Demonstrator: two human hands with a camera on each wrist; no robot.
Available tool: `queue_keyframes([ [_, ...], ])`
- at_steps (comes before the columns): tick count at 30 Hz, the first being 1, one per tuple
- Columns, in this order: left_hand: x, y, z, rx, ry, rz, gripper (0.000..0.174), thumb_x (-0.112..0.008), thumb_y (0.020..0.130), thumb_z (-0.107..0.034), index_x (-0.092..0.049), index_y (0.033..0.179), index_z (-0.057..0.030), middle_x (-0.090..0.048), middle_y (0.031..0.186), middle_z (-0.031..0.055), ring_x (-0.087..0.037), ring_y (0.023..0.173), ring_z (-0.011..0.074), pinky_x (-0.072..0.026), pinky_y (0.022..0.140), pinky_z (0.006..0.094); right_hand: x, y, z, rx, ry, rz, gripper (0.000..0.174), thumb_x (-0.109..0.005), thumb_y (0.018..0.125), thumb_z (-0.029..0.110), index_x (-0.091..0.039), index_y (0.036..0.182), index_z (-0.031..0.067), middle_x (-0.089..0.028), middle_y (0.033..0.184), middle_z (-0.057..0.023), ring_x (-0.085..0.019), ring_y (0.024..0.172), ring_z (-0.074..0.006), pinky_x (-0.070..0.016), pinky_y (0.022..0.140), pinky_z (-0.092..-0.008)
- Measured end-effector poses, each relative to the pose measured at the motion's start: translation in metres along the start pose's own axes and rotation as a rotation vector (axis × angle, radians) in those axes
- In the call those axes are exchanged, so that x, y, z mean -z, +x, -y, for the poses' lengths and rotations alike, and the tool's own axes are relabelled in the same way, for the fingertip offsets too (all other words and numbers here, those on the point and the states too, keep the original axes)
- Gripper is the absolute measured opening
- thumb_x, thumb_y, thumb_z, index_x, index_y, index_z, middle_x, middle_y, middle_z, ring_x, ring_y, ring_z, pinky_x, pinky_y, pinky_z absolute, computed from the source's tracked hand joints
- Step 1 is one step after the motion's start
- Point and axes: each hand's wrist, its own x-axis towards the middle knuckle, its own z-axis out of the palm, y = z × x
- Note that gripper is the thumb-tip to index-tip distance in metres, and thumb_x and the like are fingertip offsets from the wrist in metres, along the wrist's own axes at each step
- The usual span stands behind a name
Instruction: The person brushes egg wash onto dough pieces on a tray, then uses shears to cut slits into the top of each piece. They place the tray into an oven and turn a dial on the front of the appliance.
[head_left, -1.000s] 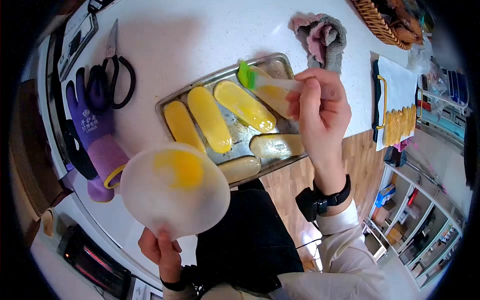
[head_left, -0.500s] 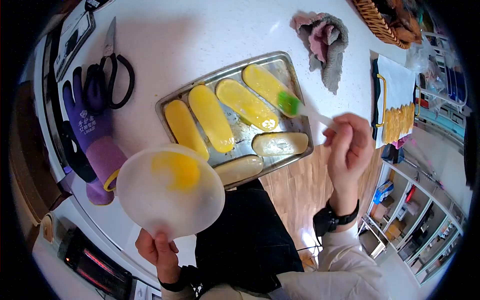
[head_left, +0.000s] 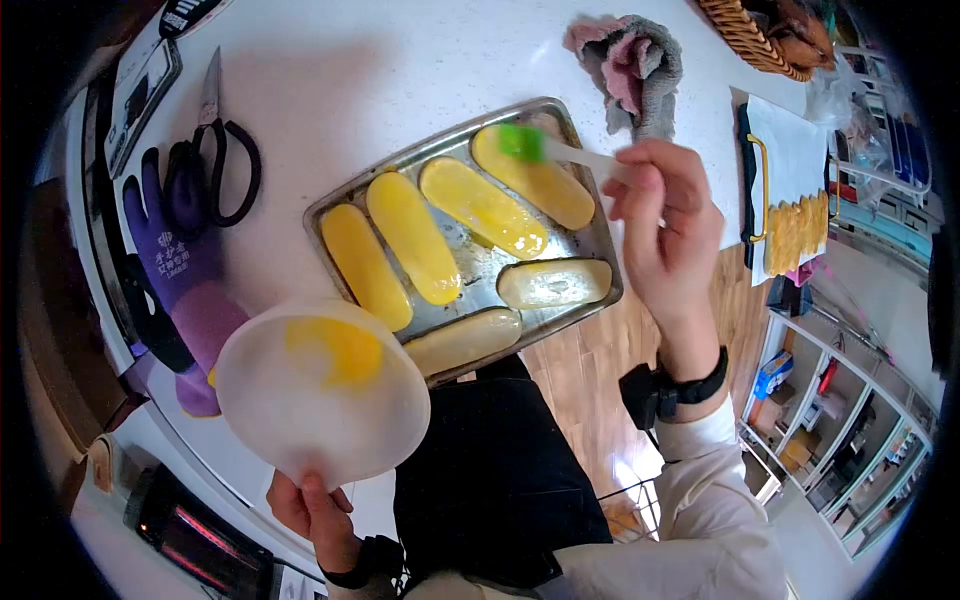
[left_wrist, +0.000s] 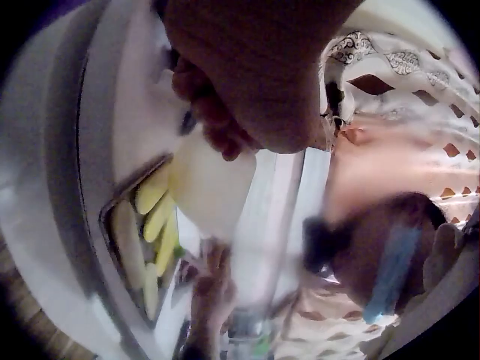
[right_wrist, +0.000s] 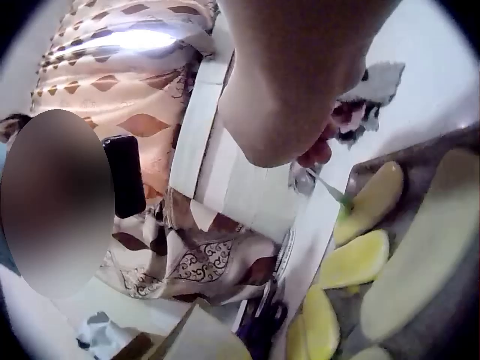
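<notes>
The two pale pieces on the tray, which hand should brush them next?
Probably the right hand: it holds the green-tipped brush over the tray. The left hand is busy gripping the bowl.

green brush head (head_left: pixel 521 143) and whitish handle (head_left: pixel 582 156) at your right fingers (head_left: pixel 646 184), yellow pieces (head_left: pixel 413 238) and paler cream ones (head_left: pixel 555 284) beside them, white bowl (head_left: pixel 325 415) blotched yellow at your left fingers (head_left: pixel 315 497), purple glove (head_left: pixel 208 312) past those, pink-and-grey cloth (head_left: pixel 640 75) beyond your right fingers, brown diamonds on peach fabric (right_wrist: pixel 112 90)
</notes>
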Motion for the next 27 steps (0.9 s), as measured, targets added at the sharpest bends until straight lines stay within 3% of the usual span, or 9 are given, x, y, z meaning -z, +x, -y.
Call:
queue_keyframes([
  [2, 0.003, -0.001, 0.004, -0.038, -0.040, -0.025, 0.030, -0.047, 0.086, -0.020, -0.052, 0.095, 0.0079, -0.055, 0.064, 0.0097, -0.032, 0.028, 0.0054, -0.0232, 0.024, 0.0186, 0.011, -0.013, 0.001, -0.017, -0.078, -0.061, 0.009, -0.045, 0.086, 0.003, -0.050, 0.093, -0.0014, -0.058, 0.079, -0.0083, -0.060, 0.066, -0.0117, -0.0471, 0.059, -0.0218],
  [7, 0.001, -0.004, 0.014, -0.012, -0.077, -0.020, 0.031, -0.048, 0.087, -0.022, -0.051, 0.094, 0.0078, -0.055, 0.063, 0.0098, -0.032, 0.028, 0.0058, -0.0236, 0.024, 0.0185, 0.012, -0.015, 0.007, 0.029, 0.162, -0.116, 0.011, -0.045, 0.087, 0.004, -0.049, 0.096, -0.0027, -0.057, 0.082, -0.0085, -0.057, 0.066, -0.0098, -0.0452, 0.058, -0.0194],
  [11, -0.002, -0.008, 0.006, 0.075, 0.017, -0.060, 0.031, -0.048, 0.087, -0.023, -0.051, 0.093, 0.0072, -0.055, 0.065, 0.0102, -0.032, 0.028, 0.0061, -0.0239, 0.024, 0.0183, -0.007, 0.006, 0.011, 0.049, 0.157, 0.021, 0.012, -0.046, 0.087, 0.004, -0.049, 0.097, -0.0019, -0.058, 0.085, -0.0097, -0.060, 0.072, -0.0122, -0.0467, 0.062, -0.0218],
  [13, 0.003, -0.008, 0.012, 0.009, -0.012, -0.042, 0.031, -0.048, 0.087, -0.023, -0.051, 0.093, 0.0071, -0.055, 0.065, 0.0102, -0.032, 0.028, 0.0061, -0.0240, 0.024, 0.0184, 0.001, 0.000, 0.001, 0.004, 0.018, 0.053, 0.011, -0.046, 0.087, 0.004, -0.049, 0.095, -0.0016, -0.059, 0.084, -0.0098, -0.061, 0.073, -0.0132, -0.0469, 0.064, -0.0226],
  [17, 0.005, -0.005, 0.013, -0.011, -0.024, -0.020, 0.029, -0.047, 0.087, -0.021, -0.051, 0.093, 0.0070, -0.055, 0.065, 0.0102, -0.032, 0.028, 0.0057, -0.0235, 0.024, 0.0186, 0.026, -0.024, 0.005, -0.085, 0.024, -0.060, 0.011, -0.043, 0.088, 0.006, -0.049, 0.094, -0.0010, -0.057, 0.078, -0.0073, -0.057, 0.064, -0.0110, -0.0455, 0.059, -0.0212],
  [19, 0.002, -0.006, 0.014, 0.003, -0.024, -0.032, 0.029, -0.047, 0.087, -0.021, -0.051, 0.093, 0.0069, -0.055, 0.064, 0.0099, -0.031, 0.028, 0.0055, -0.0231, 0.024, 0.0186, 0.021, -0.021, 0.005, -0.014, 0.047, -0.053, 0.019, -0.036, 0.093, 0.014, -0.047, 0.099, -0.0004, -0.056, 0.075, -0.0072, -0.051, 0.061, -0.0088, -0.0408, 0.056, -0.0192],
  [22, 0.001, -0.009, 0.018, 0.012, -0.003, -0.025, 0.028, -0.047, 0.086, -0.020, -0.051, 0.094, 0.0068, -0.054, 0.063, 0.0091, -0.031, 0.028, 0.0051, -0.0223, 0.024, 0.0183, 0.003, -0.004, 0.004, 0.036, 0.128, -0.002, 0.013, -0.046, 0.088, 0.006, -0.051, 0.098, 0.0000, -0.058, 0.080, -0.0079, -0.058, 0.066, -0.0113, -0.0457, 0.059, -0.0219],
  [25, 0.001, -0.010, 0.018, 0.001, -0.004, -0.024, 0.029, -0.047, 0.086, -0.021, -0.051, 0.095, 0.0067, -0.053, 0.060, 0.0078, -0.030, 0.029, 0.0050, -0.0219, 0.025, 0.0183, 0.004, -0.008, 0.002, 0.143, -0.157, 0.073, 0.011, -0.047, 0.085, 0.002, -0.053, 0.095, -0.0001, -0.058, 0.080, -0.0103, -0.060, 0.067, -0.0149, -0.0475, 0.061, -0.0245],
  [27, 0.001, -0.009, 0.017, -0.008, -0.028, -0.033, 0.031, -0.048, 0.086, -0.023, -0.051, 0.095, 0.0066, -0.052, 0.058, 0.0070, -0.030, 0.028, 0.0050, -0.0218, 0.025, 0.0184, 0.014, -0.026, -0.003, 0.100, -0.154, 0.035, 0.011, -0.047, 0.085, 0.002, -0.052, 0.094, -0.0009, -0.057, 0.080, -0.0106, -0.060, 0.067, -0.0151, -0.0477, 0.061, -0.0244],
])
